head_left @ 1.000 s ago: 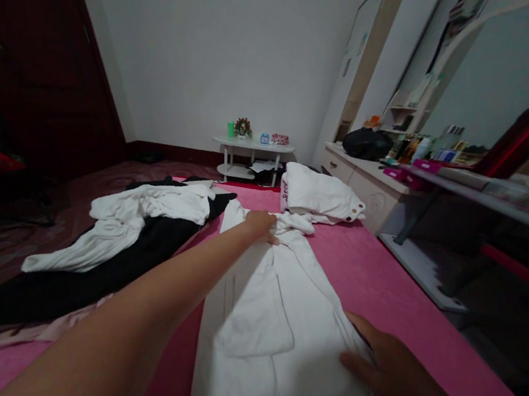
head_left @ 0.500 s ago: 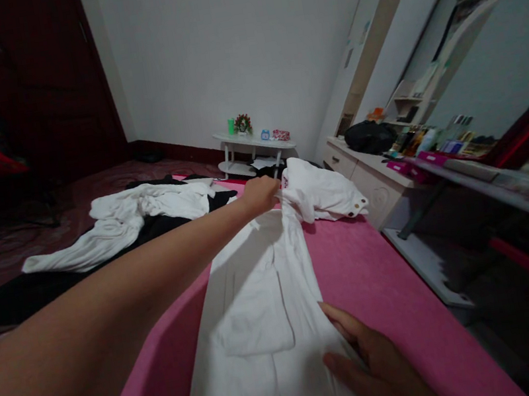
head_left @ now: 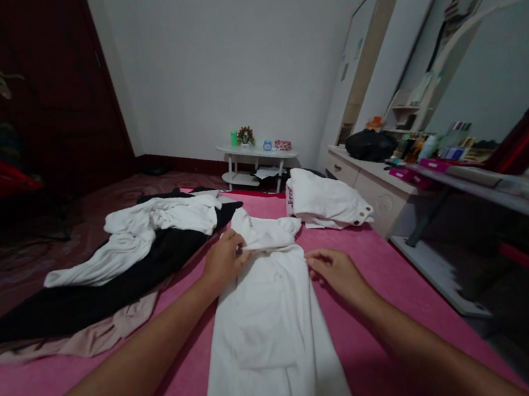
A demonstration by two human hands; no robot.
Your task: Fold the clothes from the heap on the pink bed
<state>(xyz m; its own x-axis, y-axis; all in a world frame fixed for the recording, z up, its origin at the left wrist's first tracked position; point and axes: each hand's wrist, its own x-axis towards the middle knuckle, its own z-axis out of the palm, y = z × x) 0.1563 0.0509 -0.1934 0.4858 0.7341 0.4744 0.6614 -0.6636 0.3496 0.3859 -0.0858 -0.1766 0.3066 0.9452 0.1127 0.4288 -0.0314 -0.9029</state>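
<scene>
A long white garment [head_left: 268, 318] lies flat on the pink bed cover [head_left: 376, 267], stretching away from me, its far end bunched near the collar. My left hand [head_left: 224, 259] grips the garment's left edge near that far end, fingers curled on the cloth. My right hand [head_left: 337, 269] rests at the garment's right edge, fingers bent and pinching the fabric. A folded white garment [head_left: 325, 202] lies just beyond, to the right.
A heap of white clothes [head_left: 139, 228] lies on black cloth [head_left: 89, 293] at the left. Beyond the bed stand a small white table [head_left: 258, 155], a dresser [head_left: 367, 182] with a black bag, and a cluttered shelf at right. A dark door [head_left: 51, 91] is at the back left.
My left hand has pulled back from the raised far end and laid it down. My right hand has moved forward from the near hem to the garment's right edge.
</scene>
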